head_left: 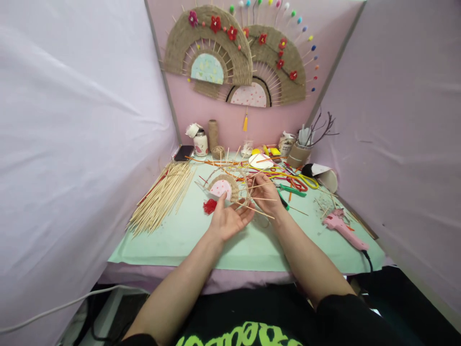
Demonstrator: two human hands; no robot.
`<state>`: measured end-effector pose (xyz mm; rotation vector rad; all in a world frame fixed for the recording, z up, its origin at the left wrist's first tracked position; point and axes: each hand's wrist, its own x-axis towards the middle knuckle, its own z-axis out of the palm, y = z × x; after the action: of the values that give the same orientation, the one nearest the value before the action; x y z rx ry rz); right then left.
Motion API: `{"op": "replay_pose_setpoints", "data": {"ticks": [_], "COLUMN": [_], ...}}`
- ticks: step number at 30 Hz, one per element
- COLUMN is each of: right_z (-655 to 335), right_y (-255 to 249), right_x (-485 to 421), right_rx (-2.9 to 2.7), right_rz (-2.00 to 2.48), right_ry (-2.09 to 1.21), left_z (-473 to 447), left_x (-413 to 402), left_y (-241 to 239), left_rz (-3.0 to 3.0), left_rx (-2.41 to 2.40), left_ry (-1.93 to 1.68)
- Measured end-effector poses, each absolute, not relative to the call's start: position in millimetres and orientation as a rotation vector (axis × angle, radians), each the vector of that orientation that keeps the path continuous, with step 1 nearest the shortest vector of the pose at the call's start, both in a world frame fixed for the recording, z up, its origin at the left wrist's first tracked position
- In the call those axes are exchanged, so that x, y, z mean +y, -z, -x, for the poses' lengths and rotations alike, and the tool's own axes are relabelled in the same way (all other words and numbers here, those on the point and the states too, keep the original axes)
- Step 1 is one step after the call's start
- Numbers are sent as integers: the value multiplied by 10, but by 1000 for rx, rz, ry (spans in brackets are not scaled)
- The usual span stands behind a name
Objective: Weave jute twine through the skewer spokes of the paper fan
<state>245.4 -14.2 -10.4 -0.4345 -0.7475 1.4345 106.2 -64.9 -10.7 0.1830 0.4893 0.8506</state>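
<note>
Twine-woven, a half-round fan (pixel 232 185) tilts above the counter (pixel 173 245), long axis slanting down rightward, its lower edge in a half-open, palm-up left hand (pixel 230 220), its right-side sticks (pixel 264 198) in a curled right hand (pixel 265 191).

Tabletop: we see a mint-green cover (pixel 173 254) spread over it.
Left: we have a loose heap of thin sticks (pixel 162 199), fanned toward the front.
Back row: we find a dark phone (pixel 184 153), a white jar (pixel 200 144), an upright twine spool (pixel 213 132), a twine ball (pixel 218 153) and, further right, a brown pot (pixel 299 154) holding twigs.
Right: we note a pink glue gun (pixel 345 231) and green-handled pliers (pixel 293 190), well apart.
</note>
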Motion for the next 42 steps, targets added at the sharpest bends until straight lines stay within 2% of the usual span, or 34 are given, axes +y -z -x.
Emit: {"op": "replay_pose_setpoints", "data": {"ticks": [4,14,20,35,42], "right_z": [-2486,-2544,-2531,-2652,-2646], "right_y": [79,126,162,232,232], "right_x": [-146,-98,-92,-21,-16], "right_rx": [-760,-1006,-1078,-1160,-1137], "right_rz": [488,738,858,918,913], "right_ry": [-1410,-1082,-1157,-1096,-1091], "left_z": [-1151,-809,-716,-661,-652], "left_x": [-484,-250,-284,-255,-249], "left_y": [-15,-13,79,21,17], "left_rz": [-197,-621,-748,-693,-689], "left_rx": [484,515,511,566,540], "left_ry": [-940,-780,-742,-897,-812]}}
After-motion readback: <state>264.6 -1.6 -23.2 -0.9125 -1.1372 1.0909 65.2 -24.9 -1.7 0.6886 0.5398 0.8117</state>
